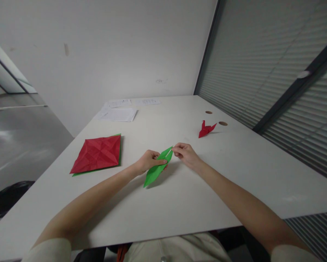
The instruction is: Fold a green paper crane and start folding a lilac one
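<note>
Over white tabletop point(196, 207), left hand point(149, 160) grips folded green paper point(153, 174); right hand point(185, 154) seemingly pinches its tip.

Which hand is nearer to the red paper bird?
The right hand: it is at the tip of the green paper, left of the bird. The left hand holds the paper, farther left.

No words, numbers or brands are showing legibly. Printed sheets point(117, 115) are lying on the worktop point(180, 207) at upper left of centre — their lines are appearing too small to read. On the wall point(119, 47), upper centre, a faint scrawl point(160, 81) is showing — also illegible.
</note>
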`<state>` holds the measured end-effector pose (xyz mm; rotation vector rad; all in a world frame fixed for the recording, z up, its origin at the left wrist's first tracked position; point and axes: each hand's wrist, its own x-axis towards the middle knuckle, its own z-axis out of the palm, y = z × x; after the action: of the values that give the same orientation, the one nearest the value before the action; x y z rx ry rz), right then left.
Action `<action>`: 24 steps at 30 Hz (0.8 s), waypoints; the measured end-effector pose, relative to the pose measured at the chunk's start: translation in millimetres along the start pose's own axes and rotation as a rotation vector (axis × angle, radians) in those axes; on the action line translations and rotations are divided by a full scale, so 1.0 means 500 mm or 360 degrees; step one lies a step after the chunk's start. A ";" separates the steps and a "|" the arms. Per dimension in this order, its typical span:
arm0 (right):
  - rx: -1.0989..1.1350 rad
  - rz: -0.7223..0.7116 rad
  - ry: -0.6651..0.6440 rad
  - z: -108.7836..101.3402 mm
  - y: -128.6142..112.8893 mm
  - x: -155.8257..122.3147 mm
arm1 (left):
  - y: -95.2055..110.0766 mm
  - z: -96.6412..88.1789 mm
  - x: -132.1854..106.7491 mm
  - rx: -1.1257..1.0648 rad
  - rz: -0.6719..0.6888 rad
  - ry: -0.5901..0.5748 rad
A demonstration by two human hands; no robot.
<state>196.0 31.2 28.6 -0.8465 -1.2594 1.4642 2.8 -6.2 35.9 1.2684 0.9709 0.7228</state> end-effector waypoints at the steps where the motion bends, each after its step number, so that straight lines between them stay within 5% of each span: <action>1: -0.0009 -0.0005 0.0014 0.002 0.000 -0.001 | -0.003 0.000 0.001 -0.0004 0.0013 0.0033; 9: -0.0444 0.0110 -0.0213 0.015 -0.003 -0.014 | -0.010 0.003 0.004 -0.0040 0.0167 0.0134; 17: -0.0402 0.0000 -0.0242 0.012 -0.003 -0.014 | -0.008 -0.002 0.004 -0.0177 0.0109 -0.0036; 24: -0.0458 0.0064 -0.0371 0.011 0.011 -0.013 | -0.010 -0.001 0.007 -0.0004 0.0223 0.0106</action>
<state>191.2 23.5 23.9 -0.9113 -1.6656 1.4656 3.4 -3.6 30.5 1.3266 0.9408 0.8796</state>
